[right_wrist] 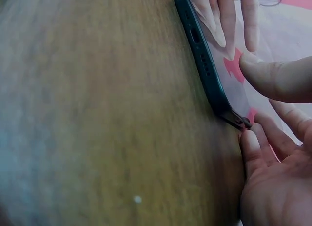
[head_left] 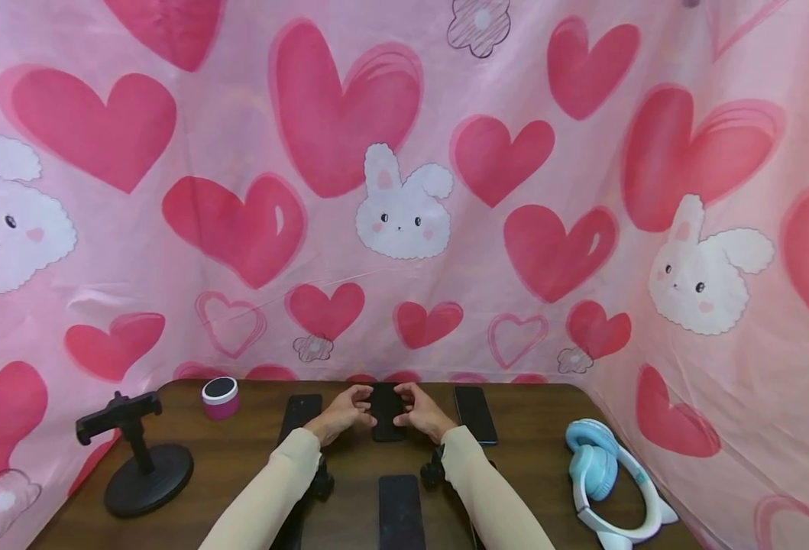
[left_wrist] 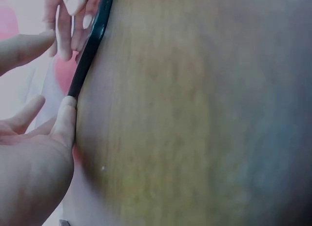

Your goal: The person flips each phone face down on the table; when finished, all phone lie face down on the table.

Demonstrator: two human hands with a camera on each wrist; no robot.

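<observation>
A dark phone (head_left: 386, 416) in a case lies flat on the table between my hands. My left hand (head_left: 344, 414) is at its left side, and the little finger's tip meets the phone's edge in the left wrist view. From the other side, my right hand (head_left: 426, 413) reaches the phone, its lower fingertips right at a corner of the case (right_wrist: 209, 79) in the right wrist view. Both thumbs stand off the phone, and the fingers are loosely bent. The charging port shows on the end facing me.
Other dark phones lie left (head_left: 301, 411), right (head_left: 475, 415) and in front (head_left: 401, 513) on the wooden table (head_left: 239, 473). A black phone stand (head_left: 144, 466) and a small pink-and-white round speaker-like object (head_left: 221, 399) stand at left. Blue-and-white headphones (head_left: 595, 470) lie at right.
</observation>
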